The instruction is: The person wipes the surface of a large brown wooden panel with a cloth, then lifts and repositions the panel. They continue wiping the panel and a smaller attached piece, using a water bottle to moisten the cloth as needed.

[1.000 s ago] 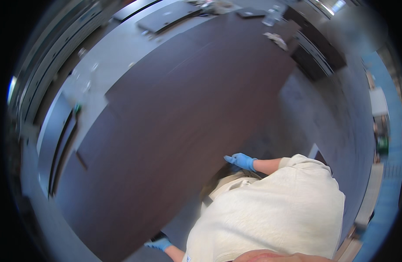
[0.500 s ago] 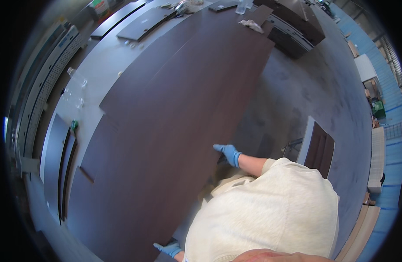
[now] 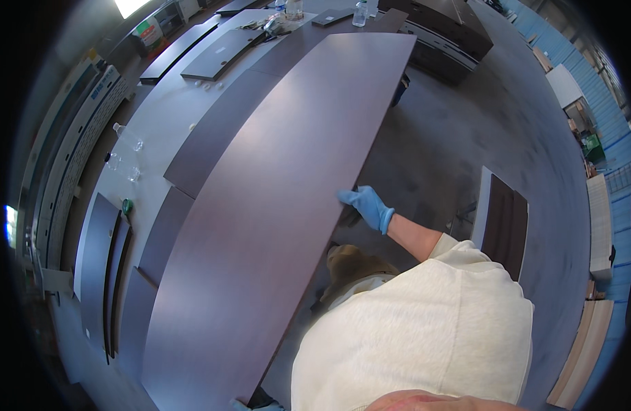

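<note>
Observed from the floor: a long, dark brown, wood-look rectangular panel (image 3: 281, 185) extends over the near side of a white-topped worktable (image 3: 156, 164); it overlaps flat, dark brown lower boards (image 3: 216, 140) lying on that table; its sheen differs from theirs, which suggests a tilt — the clearance beneath is hidden.

The blue-gloved right hand (image 3: 370, 207) is on the panel's long edge, on the side away from the table; its thumb lies over the top face, while the other fingers pass below, pinching the edge as far as can be seen; the blue-gloved left hand (image 3: 241, 405) is at the same edge, toward the panel's left end, and mostly cut off — I cannot tell how its fingers stand. The wide spacing of the hands probably steadies so long a piece.

The table's left end bears narrow, dark, straight-edged strips (image 3: 97, 274), laid lengthwise, perhaps to save room; near them lie a round green roll (image 3: 127, 206) and a clear plastic bottle (image 3: 128, 137); a smaller dark rectangular board (image 3: 223, 55) rests on its far side.

Beyond the table's right end stands a stack of dark brown boards (image 3: 456, 31); smooth grey flooring (image 3: 432, 144) spreads on the table's near side.
</note>
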`<state>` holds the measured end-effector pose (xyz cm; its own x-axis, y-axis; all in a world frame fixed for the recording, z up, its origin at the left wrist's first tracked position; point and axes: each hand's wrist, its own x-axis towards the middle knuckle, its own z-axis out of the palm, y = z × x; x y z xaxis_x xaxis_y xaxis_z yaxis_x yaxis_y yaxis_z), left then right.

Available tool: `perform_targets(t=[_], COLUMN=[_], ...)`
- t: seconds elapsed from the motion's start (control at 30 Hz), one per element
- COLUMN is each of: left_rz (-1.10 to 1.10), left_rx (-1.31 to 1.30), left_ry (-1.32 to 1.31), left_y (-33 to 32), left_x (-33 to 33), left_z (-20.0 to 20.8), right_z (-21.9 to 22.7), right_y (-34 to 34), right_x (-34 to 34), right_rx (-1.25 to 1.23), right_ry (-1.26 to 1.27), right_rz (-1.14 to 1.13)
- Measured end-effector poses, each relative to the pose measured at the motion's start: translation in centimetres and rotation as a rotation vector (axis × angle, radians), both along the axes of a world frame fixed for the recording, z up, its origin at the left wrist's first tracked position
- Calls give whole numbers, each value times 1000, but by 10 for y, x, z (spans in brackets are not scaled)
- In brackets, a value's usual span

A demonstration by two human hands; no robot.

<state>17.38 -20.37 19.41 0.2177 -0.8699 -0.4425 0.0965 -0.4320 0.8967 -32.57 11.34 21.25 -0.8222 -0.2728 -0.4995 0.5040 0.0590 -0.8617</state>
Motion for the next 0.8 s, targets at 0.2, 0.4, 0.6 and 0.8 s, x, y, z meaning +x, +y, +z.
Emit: perform_targets(t=[0.2,0.4,0.6,0.8], left_rz=[-93,54,-157,30], left_rx=[-492,-469,-575,-668], left_ry=[-400,-372,-308,-432], left_y=[-39,-107,-173,-250], left_x=[-32,-55,-86,-111], left_z=[104,165,219,237], right_z=[86,134,148,142], right_y=[-31,-71,-124,-164], right_x=[-34,-103,-163,-253], right_rx=[-64,-77,-331,-63], right_ry=[346,589,690,1236], right_rz=[131,303,332,357])
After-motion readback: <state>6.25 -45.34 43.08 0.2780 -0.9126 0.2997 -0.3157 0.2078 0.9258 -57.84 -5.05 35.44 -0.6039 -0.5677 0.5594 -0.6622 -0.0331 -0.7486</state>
